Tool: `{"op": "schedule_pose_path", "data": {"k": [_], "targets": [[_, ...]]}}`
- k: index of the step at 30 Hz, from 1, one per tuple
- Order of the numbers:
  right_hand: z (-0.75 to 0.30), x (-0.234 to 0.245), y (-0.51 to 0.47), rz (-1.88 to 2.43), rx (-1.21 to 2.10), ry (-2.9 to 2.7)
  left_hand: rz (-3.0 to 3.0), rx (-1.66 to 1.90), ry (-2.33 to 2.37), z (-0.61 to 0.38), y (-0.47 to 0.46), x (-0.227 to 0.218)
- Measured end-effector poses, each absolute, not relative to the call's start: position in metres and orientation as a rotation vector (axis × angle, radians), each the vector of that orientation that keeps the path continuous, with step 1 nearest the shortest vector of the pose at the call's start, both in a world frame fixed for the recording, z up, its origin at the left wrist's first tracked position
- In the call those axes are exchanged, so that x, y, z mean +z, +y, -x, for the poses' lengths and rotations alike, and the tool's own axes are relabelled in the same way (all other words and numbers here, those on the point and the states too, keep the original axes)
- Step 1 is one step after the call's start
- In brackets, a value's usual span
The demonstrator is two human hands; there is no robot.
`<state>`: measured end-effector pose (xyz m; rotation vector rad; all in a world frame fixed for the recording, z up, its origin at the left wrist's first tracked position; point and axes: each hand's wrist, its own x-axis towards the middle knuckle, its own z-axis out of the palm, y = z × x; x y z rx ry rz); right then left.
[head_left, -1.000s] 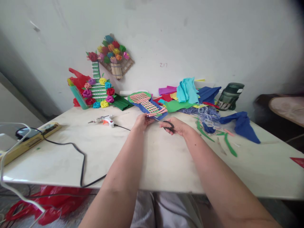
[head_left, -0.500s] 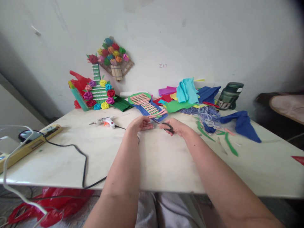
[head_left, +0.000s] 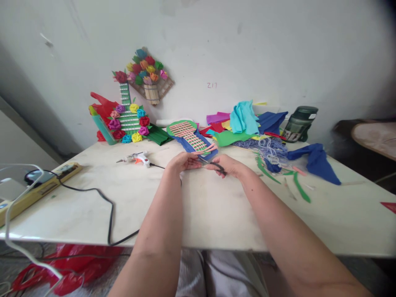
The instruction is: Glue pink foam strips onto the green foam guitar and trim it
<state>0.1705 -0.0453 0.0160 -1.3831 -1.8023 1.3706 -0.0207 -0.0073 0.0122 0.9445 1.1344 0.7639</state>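
My right hand (head_left: 228,166) grips a pair of black-handled scissors (head_left: 218,167), whose blades point left toward my other hand. Close to the blade tips, my left hand (head_left: 186,161) has its fingers pressed together; what they pinch is too small to make out. Just beyond both hands lies a green cut-out (head_left: 182,125) covered with rows of pink strips and pale cross lines. It rests on dark blue paper (head_left: 185,143). A few loose pink strips (head_left: 210,148) lie at its near end, by my left fingertips.
A glue gun (head_left: 142,159) with a black cord lies left, near a power strip (head_left: 40,187). Behind stands a flower-covered green guitar shape (head_left: 129,120). To the right are crepe paper (head_left: 244,117), tangled yarn (head_left: 272,150), green scraps (head_left: 300,187) and a dark bottle (head_left: 299,124).
The scissors handles have swung slightly downward and the blades show more clearly between my hands. Both hands stay in nearly the same place.
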Motion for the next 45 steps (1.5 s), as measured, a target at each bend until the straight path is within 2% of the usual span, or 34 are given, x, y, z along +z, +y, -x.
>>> {"op": "schedule_pose_path", "data": {"k": [12, 45], "targets": [[-0.173, 0.008, -0.041, 1.334, 1.558, -1.760, -0.873, 0.800, 1.116, 0.019, -0.005, 0.007], [-0.159, 0.008, -0.046, 1.309, 1.572, -1.651, -0.879, 0.811, 1.066, 0.024, -0.005, 0.005]]}}
